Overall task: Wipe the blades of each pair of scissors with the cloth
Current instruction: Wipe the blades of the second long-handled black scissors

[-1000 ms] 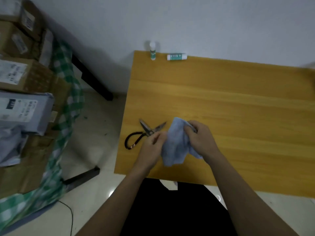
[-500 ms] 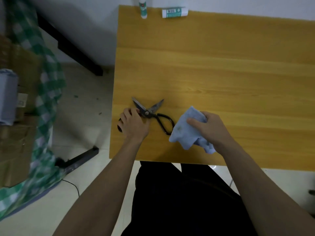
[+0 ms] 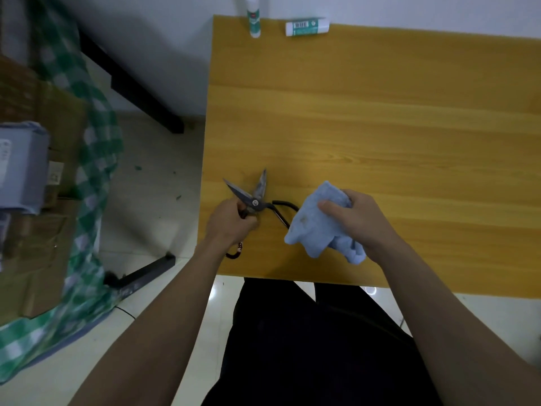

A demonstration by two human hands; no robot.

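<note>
One pair of scissors (image 3: 255, 191) with black loop handles lies near the front left corner of the wooden table (image 3: 380, 127), blades spread apart and pointing away from me. My left hand (image 3: 231, 222) grips its left handle just below the pivot. The other handle loop curves right toward the cloth. My right hand (image 3: 358, 219) holds a bunched light blue cloth (image 3: 314, 227) just right of the scissors, apart from the blades.
Two white-and-green glue sticks, one upright (image 3: 253, 16) and one lying (image 3: 307, 26), sit at the table's far edge by the wall. Left of the table are cardboard boxes (image 3: 38, 200) and a green checked cloth (image 3: 93, 159) on the floor.
My left hand went from the cloth to the scissors' handle and gripped it. The blades now point more away from me. My right hand with the cloth drew off to the right.
</note>
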